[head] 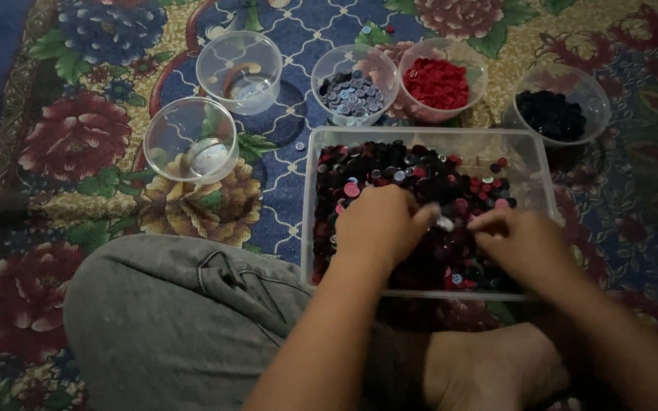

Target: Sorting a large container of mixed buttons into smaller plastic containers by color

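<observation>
While both hands work inside the clear rectangular plastic tub (531, 164) of mixed red, black and grey buttons (413, 179), the left hand (381, 222) lies knuckles-up over the middle of the heap, fingers curled down into it and thumb reaching right; what it grips, if anything, cannot be told. The right hand (518, 242) sits near the tub's right wall, fingers bent and drawn together toward a small pale button (445, 224) lying between the two hands; whether it pinches anything is unclear. Both forearms come in low over a grey-trousered knee (184, 312) and a bare foot (489, 369).

Beyond the tub's far edge, on the flowered carpet (70, 144), stand round clear plastic cups: one of grey-blue buttons (352, 95), one of red buttons (437, 82), one of dark buttons (551, 114), and two empty cups (239, 70) toward the left.

Judging by the dim light, dark shades could be confused, and a loose pinch might drop a button onto the busy carpet, where it would be hard to spot.
</observation>
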